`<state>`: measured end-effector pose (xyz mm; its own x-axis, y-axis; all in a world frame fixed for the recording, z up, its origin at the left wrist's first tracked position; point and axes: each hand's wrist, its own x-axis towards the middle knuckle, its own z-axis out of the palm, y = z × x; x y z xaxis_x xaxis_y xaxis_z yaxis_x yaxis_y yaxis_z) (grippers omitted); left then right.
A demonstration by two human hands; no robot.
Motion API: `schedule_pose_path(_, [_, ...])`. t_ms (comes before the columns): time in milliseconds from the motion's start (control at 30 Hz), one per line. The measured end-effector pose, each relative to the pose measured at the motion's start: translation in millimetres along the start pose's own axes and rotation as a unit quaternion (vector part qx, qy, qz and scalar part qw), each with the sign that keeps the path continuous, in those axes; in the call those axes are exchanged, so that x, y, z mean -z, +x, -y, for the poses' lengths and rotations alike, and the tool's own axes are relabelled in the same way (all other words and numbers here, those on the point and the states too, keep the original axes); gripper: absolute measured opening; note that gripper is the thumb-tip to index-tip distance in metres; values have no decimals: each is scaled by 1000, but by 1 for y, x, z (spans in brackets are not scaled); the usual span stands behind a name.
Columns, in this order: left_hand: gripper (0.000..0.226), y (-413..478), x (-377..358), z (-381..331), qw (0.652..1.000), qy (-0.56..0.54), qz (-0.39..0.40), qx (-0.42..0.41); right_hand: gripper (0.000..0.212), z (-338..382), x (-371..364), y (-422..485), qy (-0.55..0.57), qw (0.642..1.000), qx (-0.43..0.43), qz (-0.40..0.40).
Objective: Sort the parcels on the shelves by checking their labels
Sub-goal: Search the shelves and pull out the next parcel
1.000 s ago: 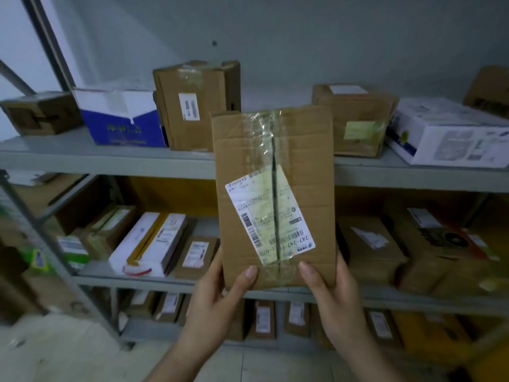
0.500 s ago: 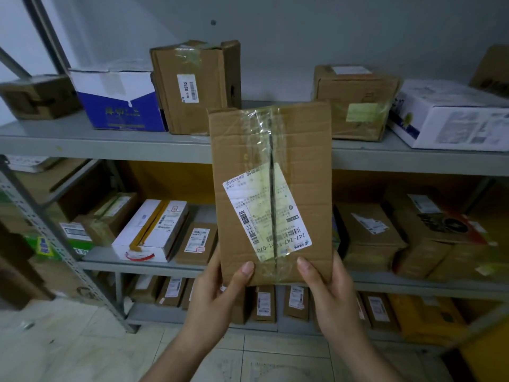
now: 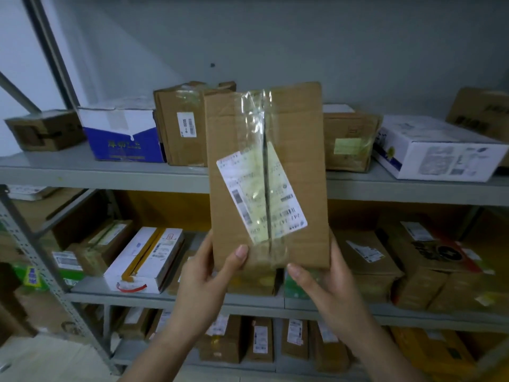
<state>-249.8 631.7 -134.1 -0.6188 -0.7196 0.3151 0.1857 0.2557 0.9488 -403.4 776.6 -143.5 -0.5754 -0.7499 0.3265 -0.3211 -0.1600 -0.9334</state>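
Note:
I hold a brown cardboard parcel (image 3: pixel 297 166) upright in front of the shelves, its taped seam and white shipping label (image 3: pixel 259 194) facing me. My left hand (image 3: pixel 209 277) grips its lower left corner, thumb on the front face. My right hand (image 3: pixel 325 288) grips the lower right corner, thumb near the bottom edge. The label sits tilted and is covered with clear tape. The parcel hides part of the top shelf behind it.
A grey metal shelf unit (image 3: pixel 110 177) holds many parcels. On the top shelf stand a blue and white box (image 3: pixel 121 136), a tall brown box (image 3: pixel 179 125), another brown box (image 3: pixel 349 142) and a white box (image 3: pixel 438 150). Lower shelves are crowded with labelled boxes.
The view tilted upward, so the shelves sit lower in frame. The parcel stays in both hands, raised slightly toward the top shelf.

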Motion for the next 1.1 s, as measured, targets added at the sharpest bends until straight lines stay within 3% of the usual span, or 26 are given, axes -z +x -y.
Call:
schedule_pose_path(67, [44,23,3,-19,1000,12,8,-20,88,12,7,17,-13,999,22,21])
schedule_pose_path(300, [45,76,1,-57,997,18,17,-76,75,33,28,60,-16,999,44,3])
schedule_pose_path(467, [53,111,10,-44,980,154,-9,-128,67,47,36,91,-130,986,90,-44])
schedule_pose_path(600, [63,135,13,-23,953,257,-45,-154,58,42,40,126,-153,975,125,-100])
schedule_pose_path(700, [66,155,12,-9,933,299,-83,-182,40,28,37,151,-237,946,149,-164])
schedule_pose_path(800, [69,181,13,3,912,330,-101,-222,7,14,33,176,-297,914,173,-215])
schedule_pose_path(967, [72,225,7,6,892,371,-100,-237,15,7,32,218,-410,862,181,-238])
schedule_pose_path(1100, [76,254,1,2,909,339,-111,-213,14,-4,26,244,-452,845,180,-221])
